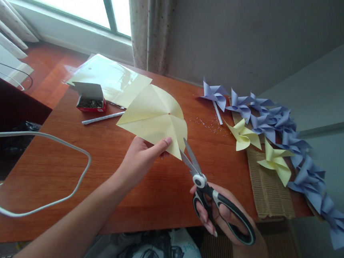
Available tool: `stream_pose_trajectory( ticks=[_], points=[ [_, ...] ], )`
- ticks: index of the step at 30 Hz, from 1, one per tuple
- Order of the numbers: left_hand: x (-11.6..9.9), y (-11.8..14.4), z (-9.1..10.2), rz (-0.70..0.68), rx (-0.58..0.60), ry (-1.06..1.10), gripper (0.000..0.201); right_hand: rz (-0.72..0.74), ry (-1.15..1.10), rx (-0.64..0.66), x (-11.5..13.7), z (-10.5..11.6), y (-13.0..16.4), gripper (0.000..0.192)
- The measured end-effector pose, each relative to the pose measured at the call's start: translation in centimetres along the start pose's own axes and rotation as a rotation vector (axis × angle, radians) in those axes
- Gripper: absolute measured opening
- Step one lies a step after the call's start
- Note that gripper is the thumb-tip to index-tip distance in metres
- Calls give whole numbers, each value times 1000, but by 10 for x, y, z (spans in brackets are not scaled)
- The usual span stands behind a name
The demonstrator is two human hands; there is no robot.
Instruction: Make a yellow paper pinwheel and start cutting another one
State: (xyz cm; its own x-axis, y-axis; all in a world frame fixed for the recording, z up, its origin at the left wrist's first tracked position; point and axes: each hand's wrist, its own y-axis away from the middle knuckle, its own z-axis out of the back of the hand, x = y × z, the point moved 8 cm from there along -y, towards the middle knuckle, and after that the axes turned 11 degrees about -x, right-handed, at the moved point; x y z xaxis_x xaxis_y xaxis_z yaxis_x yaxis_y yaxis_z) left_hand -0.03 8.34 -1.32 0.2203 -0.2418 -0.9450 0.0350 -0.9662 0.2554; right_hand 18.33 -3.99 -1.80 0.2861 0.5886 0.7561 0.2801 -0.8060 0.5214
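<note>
A creased sheet of yellow paper (158,107) is pinched by its near edge in my left hand (141,154), thumb on top. The sheet has a small hole near its middle and some curved edges. My right hand (224,218) grips a pair of scissors (199,179) with black and grey handles, fingers through the loops. The blades stand apart, their tips at the near right corner of the paper. Whether they touch the paper I cannot tell.
Purple pinwheels (264,125) and two yellow pinwheels (243,136) lie along the right on cardboard (266,189). A red box (91,105), a paper stick (103,117) and packaged yellow paper (104,77) lie at the back left. A white cable (86,165) loops over the wooden table (141,206).
</note>
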Motion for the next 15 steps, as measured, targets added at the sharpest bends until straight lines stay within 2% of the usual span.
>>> stream_pose_trajectory(
  ticks=[8, 15],
  points=[
    [2, 1, 0, 14, -4, -24, 23, 31, 34, -61, 1, -4, -6, 56],
    [13, 4, -7, 162, 30, 99, 28, 84, 37, -70, -1, -14, -19, 52]
  ],
)
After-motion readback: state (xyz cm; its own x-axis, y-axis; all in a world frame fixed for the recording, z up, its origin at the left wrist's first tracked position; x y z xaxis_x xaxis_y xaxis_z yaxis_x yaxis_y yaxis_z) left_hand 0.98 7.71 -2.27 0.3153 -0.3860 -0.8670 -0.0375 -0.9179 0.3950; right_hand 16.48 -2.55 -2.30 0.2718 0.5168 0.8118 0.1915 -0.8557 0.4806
